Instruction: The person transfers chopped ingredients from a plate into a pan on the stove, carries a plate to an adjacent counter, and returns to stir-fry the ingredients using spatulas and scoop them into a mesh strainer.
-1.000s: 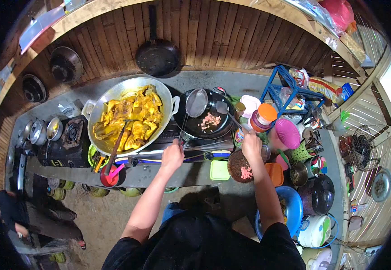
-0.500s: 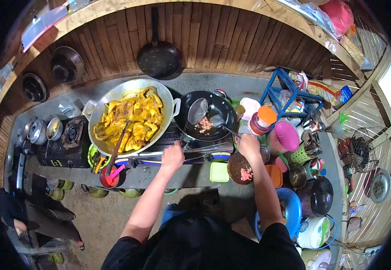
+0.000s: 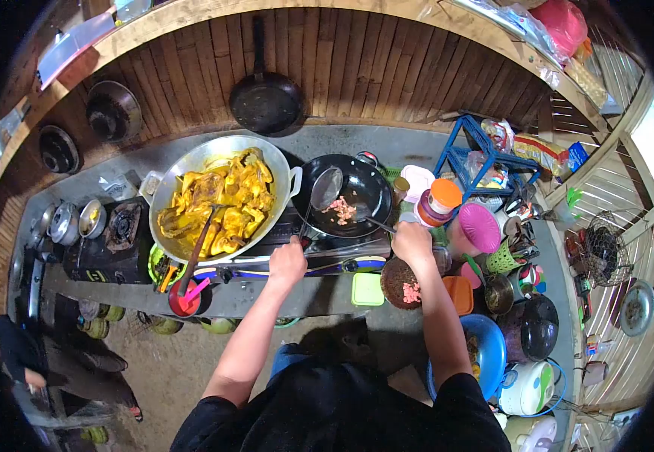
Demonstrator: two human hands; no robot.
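Observation:
My left hand (image 3: 288,262) is closed round the handle of a skimmer (image 3: 327,187), whose round head is over the left side of a black wok (image 3: 376,184). My right hand (image 3: 413,244) grips a spatula (image 3: 372,221), its blade low in the wok beside chopped pink pieces (image 3: 340,210). More pink pieces (image 3: 411,292) lie on a round brown board (image 3: 397,275) below my right hand. Left of the wok stands a large metal pan (image 3: 172,169) of yellow-sauced chicken (image 3: 229,192), with a long-handled ladle or spoon (image 3: 197,252) resting in it.
Tubs with orange (image 3: 446,194) and pink (image 3: 480,227) lids stand right of the wok, before a blue rack (image 3: 455,154). A green-lidded box (image 3: 367,288) sits at the counter's front. A blue basin (image 3: 496,346) is by my right arm. Another person (image 3: 63,369) is at lower left.
The skimmer head has shifted slightly left and the spatula blade has dropped lower in the wok. My right hand has moved slightly left and down. The pink pieces have shifted a little.

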